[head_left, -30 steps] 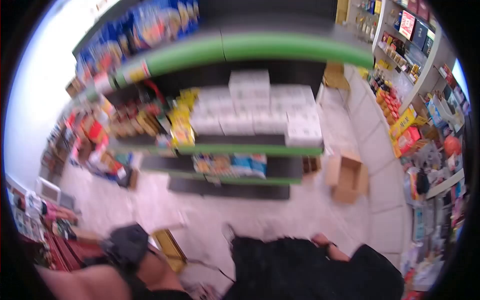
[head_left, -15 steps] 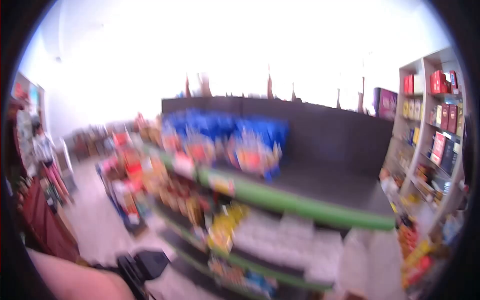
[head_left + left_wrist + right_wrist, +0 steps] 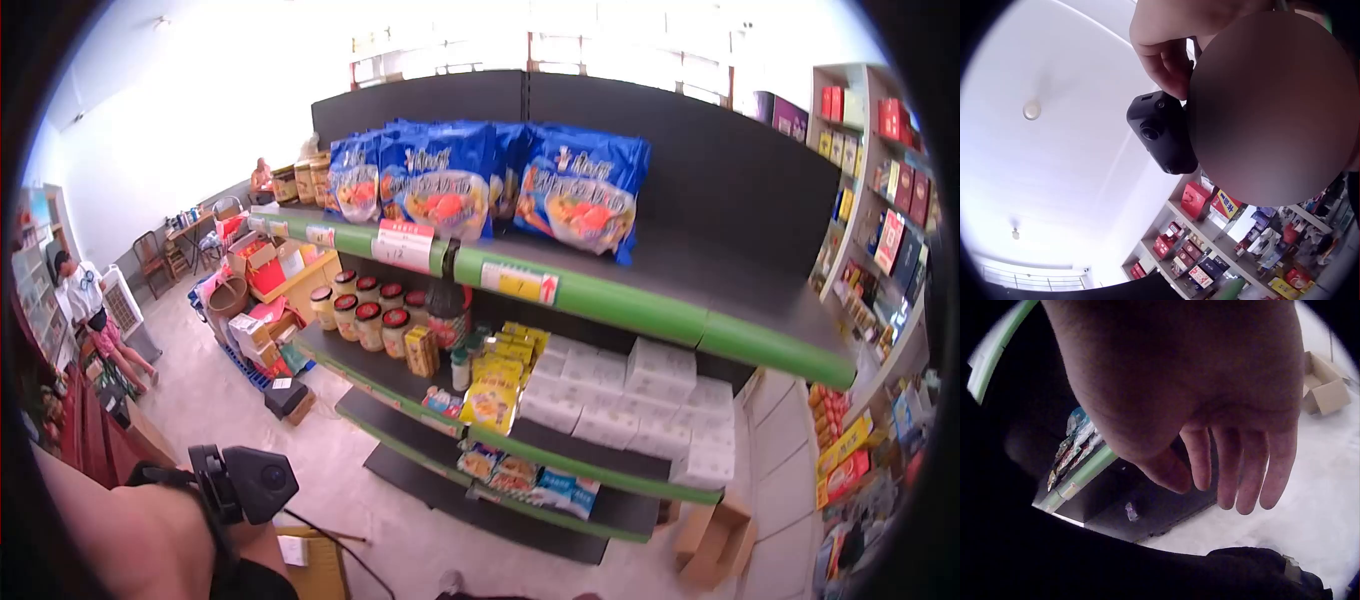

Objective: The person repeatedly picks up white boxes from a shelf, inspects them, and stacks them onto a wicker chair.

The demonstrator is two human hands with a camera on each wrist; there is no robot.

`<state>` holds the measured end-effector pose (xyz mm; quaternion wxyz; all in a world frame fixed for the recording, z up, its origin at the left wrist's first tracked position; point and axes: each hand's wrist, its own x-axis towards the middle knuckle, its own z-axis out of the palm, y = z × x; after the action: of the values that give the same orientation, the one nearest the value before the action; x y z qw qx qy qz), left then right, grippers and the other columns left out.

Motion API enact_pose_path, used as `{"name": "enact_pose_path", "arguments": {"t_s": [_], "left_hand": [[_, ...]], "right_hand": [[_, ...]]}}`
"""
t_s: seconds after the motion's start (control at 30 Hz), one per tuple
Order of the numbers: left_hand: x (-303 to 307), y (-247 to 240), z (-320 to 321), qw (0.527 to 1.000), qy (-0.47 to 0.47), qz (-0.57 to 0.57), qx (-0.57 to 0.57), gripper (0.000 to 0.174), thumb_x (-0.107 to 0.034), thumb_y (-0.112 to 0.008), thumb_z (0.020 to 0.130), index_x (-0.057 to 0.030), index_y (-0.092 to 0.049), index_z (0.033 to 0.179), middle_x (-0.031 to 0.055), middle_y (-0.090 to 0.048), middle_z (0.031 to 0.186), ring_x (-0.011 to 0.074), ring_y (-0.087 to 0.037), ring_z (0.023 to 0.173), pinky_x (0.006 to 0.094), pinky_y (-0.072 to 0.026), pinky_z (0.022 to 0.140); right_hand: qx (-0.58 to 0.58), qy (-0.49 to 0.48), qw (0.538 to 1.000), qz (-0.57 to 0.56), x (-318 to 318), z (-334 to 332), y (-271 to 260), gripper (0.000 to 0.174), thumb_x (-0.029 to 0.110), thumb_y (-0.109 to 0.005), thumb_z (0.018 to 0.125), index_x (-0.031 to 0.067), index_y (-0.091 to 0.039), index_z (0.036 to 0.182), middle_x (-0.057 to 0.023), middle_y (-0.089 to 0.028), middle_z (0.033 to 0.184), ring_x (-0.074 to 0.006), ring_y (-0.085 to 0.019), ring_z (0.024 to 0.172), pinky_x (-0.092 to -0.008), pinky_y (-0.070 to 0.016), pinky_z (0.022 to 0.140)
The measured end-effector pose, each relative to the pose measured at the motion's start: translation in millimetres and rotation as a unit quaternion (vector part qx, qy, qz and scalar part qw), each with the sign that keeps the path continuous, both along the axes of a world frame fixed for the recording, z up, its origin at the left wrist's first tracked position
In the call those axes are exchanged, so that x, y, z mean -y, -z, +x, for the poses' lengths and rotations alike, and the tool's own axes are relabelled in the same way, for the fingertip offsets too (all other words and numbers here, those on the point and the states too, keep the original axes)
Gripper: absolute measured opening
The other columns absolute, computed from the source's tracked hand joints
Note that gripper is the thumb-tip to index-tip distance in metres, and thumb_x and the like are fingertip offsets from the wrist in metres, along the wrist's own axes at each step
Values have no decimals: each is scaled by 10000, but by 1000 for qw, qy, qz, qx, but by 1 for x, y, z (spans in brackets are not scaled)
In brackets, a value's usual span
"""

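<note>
In the left wrist view my left hand [image 3: 1179,37] is raised with bent fingers beside a black camera [image 3: 1161,132]; its fingertips meet the camera's upper edge, and a blurred round area hides whether they grip anything. The head view shows the left forearm with a strapped black wrist camera [image 3: 245,485] at lower left. My right hand [image 3: 1210,406] hangs with loose, relaxed fingers and holds nothing, in front of the lower shelves [image 3: 1147,503]. Blue noodle packs [image 3: 437,180] stand on the top shelf; jars [image 3: 368,325], yellow packets [image 3: 495,390] and white boxes [image 3: 600,400] fill the one below.
A cardboard box [image 3: 716,545] lies on the floor at the shelf's right end. Beyond it stands a stocked wall shelf [image 3: 870,190]. At left are a person [image 3: 95,310], a red box [image 3: 262,270] and a dark box [image 3: 288,397]; a yellow-brown box [image 3: 318,565] lies below.
The head view has swung up and left from the lower shelves, then dipped slightly and sharpened. The right hand has left that view; the left forearm stays at lower left.
</note>
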<state>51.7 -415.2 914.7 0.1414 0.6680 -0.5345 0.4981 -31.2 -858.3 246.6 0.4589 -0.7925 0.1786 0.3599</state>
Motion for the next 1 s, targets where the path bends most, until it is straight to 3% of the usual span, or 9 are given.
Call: {"name": "enact_pose_path", "arguments": {"t_s": [0.07, 0.1, 0.13, 0.27, 0.47, 0.57, 0.6, 0.73, 1.0], "left_hand": [[-8, -8, 9, 1000, 28, 5, 8, 66, -206, -517, 927, -193, -524, 991, 60, -510, 874, 198, -484, 777, 336, -412, 610], [-11, -13, 13, 999, 42, 7, 10, 64, -206, -517, 929, -196, -524, 992, 58, -509, 874, 196, -483, 775, 335, -411, 608], [-12, -14, 19, 998, 55, 11, 14, 63, -207, -517, 930, -199, -523, 992, 56, -508, 874, 195, -482, 773, 335, -410, 605], [-20, -15, 42, 990, 135, -29, 35, 59, -209, -516, 934, -209, -521, 992, 47, -503, 873, 189, -478, 766, 332, -406, 596], [-5, 34, 64, 910, 343, -233, 14, 54, -212, -514, 941, -225, -518, 993, 34, -497, 871, 181, -472, 754, 328, -401, 582], [3, 105, 109, 880, 427, -150, -141, 76, -156, -540, 899, -89, -553, 932, 114, -545, 932, 225, -536, 896, 398, -504, 747], [19, 146, 125, 796, 495, -261, -231, 112, -134, -660, 806, -29, -622, 799, 144, -599, 759, 237, -585, 698, 357, -492, 659], [92, 191, 120, 793, 219, -140, -551, 156, 28, -737, 672, -13, -704, 818, 100, -673, 777, 203, -646, 715, 283, -497, 671], [192, 267, 127, 660, 207, 54, -720, 271, -84, -704, 802, -18, -667, 1063, 94, -660, 986, 194, -651, 872, 295, -512, 775]], "right_hand": [[-29, 87, 996, -16, -25, 4, 0, 197, 190, -553, 723, 1, -586, 680, -105, -570, 629, -225, -543, 564, -359, -435, 495], [-22, -35, 998, 49, -14, 8, 77, 304, 271, -526, 856, 44, -673, 996, -107, -686, 917, -195, -675, 829, -339, -551, 692], [-50, -33, 998, 24, -10, -3, 141, 300, 270, -543, 833, 43, -675, 979, -99, -684, 887, -190, -673, 778, -325, -549, 656], [-59, 83, 995, -21, -54, 24, 97, 287, 268, -583, 767, 35, -686, 900, -83, -676, 792, -183, -656, 683, -311, -541, 604], [169, 50, 984, -39, -91, 29, 102, 269, 241, -595, 764, 23, -680, 896, -77, -661, 775, -174, -639, 661, -305, -522, 576], [137, 295, 946, 3, -92, 15, 71, 295, 207, -630, 791, 27, -651, 1023, -77, -663, 814, -174, -635, 695, -307, -522, 592], [130, 358, 924, 28, -86, 8, 46, 298, 195, -630, 799, 26, -640, 1044, -77, -664, 832, -174, -635, 707, -308, -523, 598], [157, 519, 839, 41, -50, -1, -55, 295, 151, -614, 821, 30, -618, 1090, -80, -665, 897, -172, -638, 754, -304, -528, 625], [382, 541, 745, -84, 67, 48, -186, 242, 82, -565, 863, 22, -604, 1095, -83, -670, 950, -149, -639, 822, -274, -522, 688]]}}
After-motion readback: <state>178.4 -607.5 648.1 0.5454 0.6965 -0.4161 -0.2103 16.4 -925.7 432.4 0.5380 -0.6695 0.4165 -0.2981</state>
